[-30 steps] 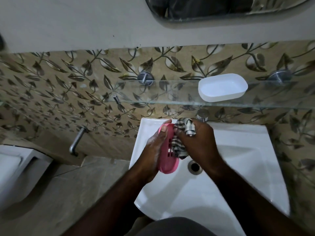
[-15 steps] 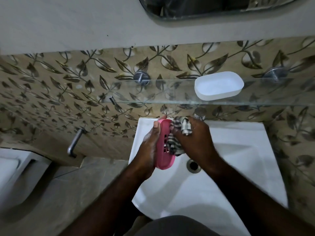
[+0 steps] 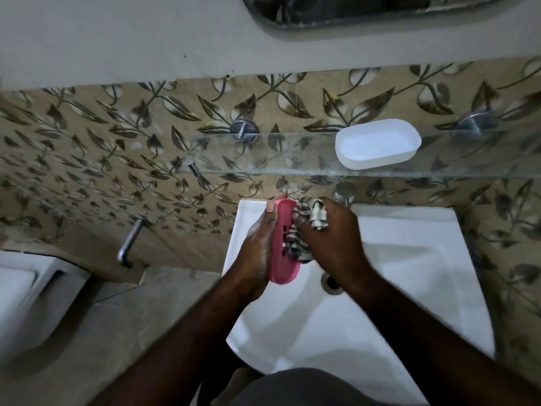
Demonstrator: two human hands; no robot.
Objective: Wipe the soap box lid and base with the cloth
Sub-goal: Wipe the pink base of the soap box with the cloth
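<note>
My left hand (image 3: 257,244) grips a pink slotted soap box part (image 3: 282,253) on edge over the white sink (image 3: 409,273), thumb along its rim. My right hand (image 3: 330,238) holds a bunched striped cloth (image 3: 310,218) and presses it into the pink part's inner face. The white soap box part (image 3: 377,143) lies open side up on the glass shelf (image 3: 263,159) above the sink, apart from both hands.
A drain (image 3: 330,284) sits in the sink basin below my right wrist. A tap (image 3: 345,191) stands behind my right hand. A metal handle (image 3: 130,244) sticks out of the leaf-patterned wall at left, above a white toilet (image 3: 26,291). A mirror (image 3: 380,10) hangs overhead.
My right hand has shifted the cloth slightly along the inside of the pink part. My left hand keeps the same grip; the view has drifted a little.
</note>
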